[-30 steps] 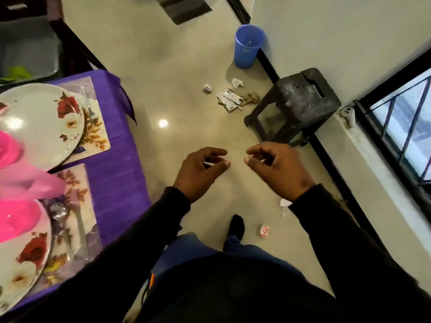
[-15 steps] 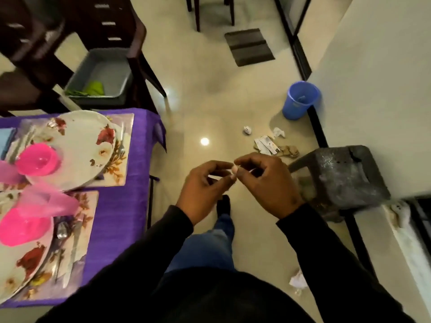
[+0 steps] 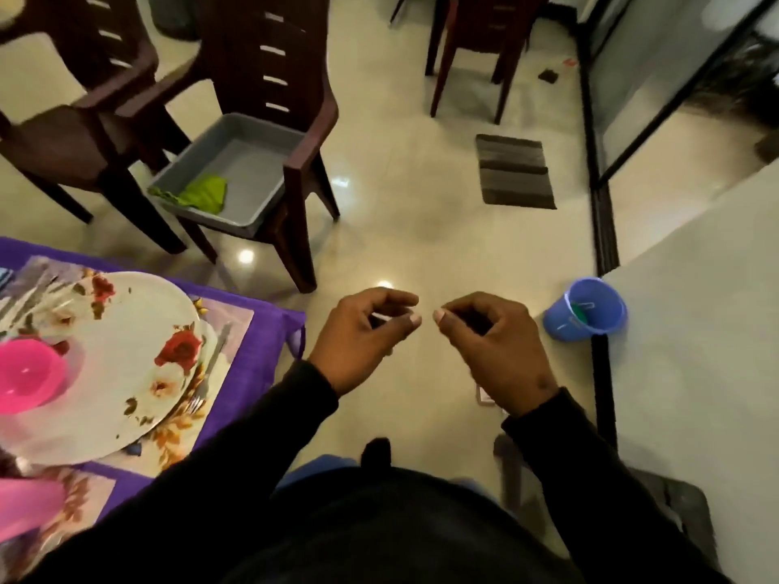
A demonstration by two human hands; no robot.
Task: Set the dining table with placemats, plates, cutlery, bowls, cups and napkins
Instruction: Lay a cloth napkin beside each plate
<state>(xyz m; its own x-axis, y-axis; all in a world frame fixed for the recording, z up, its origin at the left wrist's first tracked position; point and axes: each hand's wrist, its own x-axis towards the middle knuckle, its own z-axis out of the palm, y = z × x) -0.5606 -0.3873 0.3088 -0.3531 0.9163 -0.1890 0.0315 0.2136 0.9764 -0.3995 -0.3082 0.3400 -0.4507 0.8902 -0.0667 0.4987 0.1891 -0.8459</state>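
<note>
Both hands, left hand (image 3: 363, 335) and right hand (image 3: 497, 349), hang over the floor with fingers curled; I cannot tell if they hold anything. I see the flower plate (image 3: 114, 364) with a pink bowl (image 3: 27, 379) on the purple table (image 3: 261, 356), to the left.

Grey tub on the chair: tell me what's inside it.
Inside the grey tub lies a crumpled green cloth, at its near corner. The chair's armrest covers part of the right wall; anything under the cloth is hidden.

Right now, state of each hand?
Left hand: fingers curled, whether it pinches anything cannot be told.
Right hand: fingers curled, same, cannot be told.
</note>
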